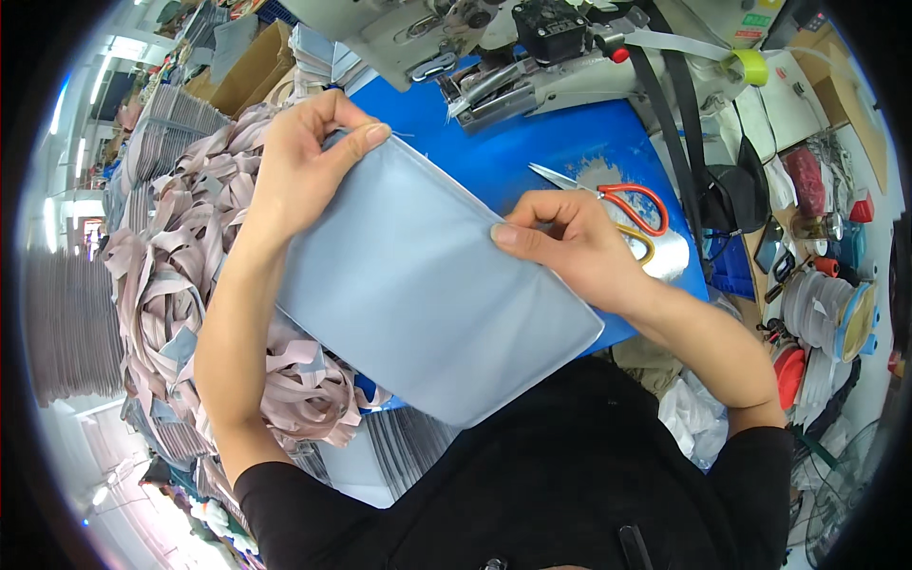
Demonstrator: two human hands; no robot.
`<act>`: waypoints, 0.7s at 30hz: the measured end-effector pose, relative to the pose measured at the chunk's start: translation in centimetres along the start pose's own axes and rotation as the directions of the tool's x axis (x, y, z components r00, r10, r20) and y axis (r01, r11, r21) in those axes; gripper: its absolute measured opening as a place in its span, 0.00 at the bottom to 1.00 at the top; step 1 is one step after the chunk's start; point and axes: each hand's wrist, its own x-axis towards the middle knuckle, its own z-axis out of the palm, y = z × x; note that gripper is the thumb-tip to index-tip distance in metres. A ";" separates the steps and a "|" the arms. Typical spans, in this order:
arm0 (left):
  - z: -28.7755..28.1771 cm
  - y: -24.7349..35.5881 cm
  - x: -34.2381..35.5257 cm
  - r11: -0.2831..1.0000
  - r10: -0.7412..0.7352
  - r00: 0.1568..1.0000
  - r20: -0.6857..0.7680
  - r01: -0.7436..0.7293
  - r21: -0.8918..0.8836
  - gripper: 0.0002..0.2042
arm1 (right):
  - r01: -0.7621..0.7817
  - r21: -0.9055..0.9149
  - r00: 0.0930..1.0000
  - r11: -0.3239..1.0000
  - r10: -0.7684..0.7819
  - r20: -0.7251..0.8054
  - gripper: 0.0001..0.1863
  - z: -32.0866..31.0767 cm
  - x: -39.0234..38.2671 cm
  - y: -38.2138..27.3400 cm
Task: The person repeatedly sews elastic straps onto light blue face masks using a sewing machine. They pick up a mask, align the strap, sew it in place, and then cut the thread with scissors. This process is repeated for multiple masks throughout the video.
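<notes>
grey-blue fabric panel [427,285]: held aslant before the torso, partly over the blue tabletop [385,106]
right hand [575,233]: thumb and fingers clamped on its long edge
left hand [309,157]: pinching its far corner
red-handled scissors [635,187]: on the tabletop — beside the right hand
sewing machine [570,87]: beyond

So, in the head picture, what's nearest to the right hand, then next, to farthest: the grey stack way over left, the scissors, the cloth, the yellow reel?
1. Cloth: pinched in the right hand, at its upper right edge.
2. Scissors: just beyond that hand, on the blue table.
3. Yellow reel: over at the right.
4. Grey stack: far left.
</notes>
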 end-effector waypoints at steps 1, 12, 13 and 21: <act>0.1 -0.4 0.8 0.998 -0.063 0.998 0.031 0.063 -0.020 0.09 | 0.004 0.038 1.000 0.999 -0.003 -0.021 0.11 0.2 0.4 0.5; 1.4 -4.7 6.5 0.994 -0.103 0.994 0.048 0.102 0.025 0.11 | -0.114 0.286 0.975 0.951 0.162 -0.150 0.17 0.9 3.7 -0.6; 1.5 -4.9 6.8 0.998 -0.057 0.998 0.040 0.057 0.007 0.12 | -0.120 0.293 0.977 0.948 0.166 -0.136 0.19 0.8 3.8 -0.9; 1.3 -6.1 7.9 0.994 -0.042 0.998 0.041 0.038 0.103 0.15 | -0.101 0.309 0.979 0.946 0.150 -0.139 0.21 0.5 4.9 -0.9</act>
